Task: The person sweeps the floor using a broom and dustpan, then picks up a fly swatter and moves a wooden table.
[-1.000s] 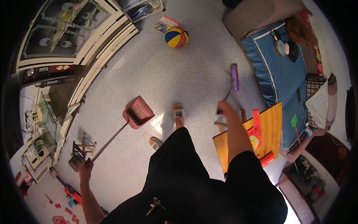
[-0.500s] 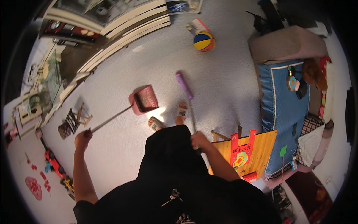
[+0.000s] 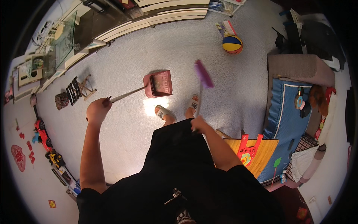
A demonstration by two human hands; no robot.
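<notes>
My left hand (image 3: 99, 111) is closed round the end of the long handle of a pink dustpan (image 3: 171, 84). The pan sits out in front of my feet on the pale floor, its dark comb teeth along the handle side. In my right hand (image 3: 200, 124), closed and close to my body, is the handle of a broom with a purple head (image 3: 203, 74). That head is to the right of the dustpan, apart from it and slightly blurred. Whether the bristles touch the floor I cannot tell.
A ball (image 3: 232, 44) lies beside some printed sheets ahead right. At left stands a folding stool (image 3: 74, 91), with toy vehicles (image 3: 44, 135) below it. A wooden table (image 3: 265, 156) with a red bag and a blue-covered sofa (image 3: 283, 112) are on the right. White drawers (image 3: 164, 16) line the far side.
The view has shifted, so the room's things appear displaced. Both hands keep their holds; the dustpan has turned and the broom head has swung slightly farther forward from my feet.
</notes>
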